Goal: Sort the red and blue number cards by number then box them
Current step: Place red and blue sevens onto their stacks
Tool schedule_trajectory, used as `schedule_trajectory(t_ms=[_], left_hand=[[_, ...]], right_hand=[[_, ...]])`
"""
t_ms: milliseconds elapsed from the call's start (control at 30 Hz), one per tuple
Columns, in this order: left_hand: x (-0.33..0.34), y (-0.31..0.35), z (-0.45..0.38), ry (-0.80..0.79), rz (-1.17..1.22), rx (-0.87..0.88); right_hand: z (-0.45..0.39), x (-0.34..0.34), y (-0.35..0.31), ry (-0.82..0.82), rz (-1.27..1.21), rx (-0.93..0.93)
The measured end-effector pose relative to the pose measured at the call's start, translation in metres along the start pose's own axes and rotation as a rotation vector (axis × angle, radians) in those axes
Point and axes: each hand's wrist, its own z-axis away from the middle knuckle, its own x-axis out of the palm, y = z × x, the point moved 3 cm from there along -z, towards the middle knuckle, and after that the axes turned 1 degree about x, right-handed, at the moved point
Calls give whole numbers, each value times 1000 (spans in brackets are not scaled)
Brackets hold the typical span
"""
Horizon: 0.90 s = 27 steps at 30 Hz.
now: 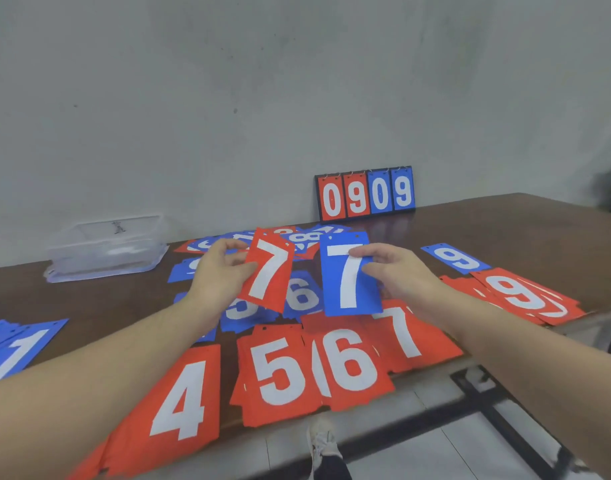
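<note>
The left hand (221, 271) pinches a red 7 card (270, 270) and the right hand (397, 271) pinches a blue 7 card (349, 275), both raised above the tabletop (504, 230). Red piles (317, 372) lie near, the clear box (106, 251) far left

The left hand (221, 271) pinches a red 7 card (270, 270); the right hand (395, 270) pinches a blue 7 card (349, 275), both above sorted piles on the table (487, 230).

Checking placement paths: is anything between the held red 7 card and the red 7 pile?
Nothing visible. The left hand holds the red 7 card above the table; the red 7 pile lies uncovered near the front edge.
</note>
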Motion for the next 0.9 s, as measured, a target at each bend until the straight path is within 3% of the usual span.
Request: schedule_trajectory(t_ms=[400,833,900], left_hand=[[43,-3,30,-122,-20,-73],[124,2,47,-309,133,-272],[140,-1,45,-353,41,-291]], right_hand=[[26,-66,36,78,257,100],[16,-104,49,194,239,80],[12,-111,52,227,220,67]])
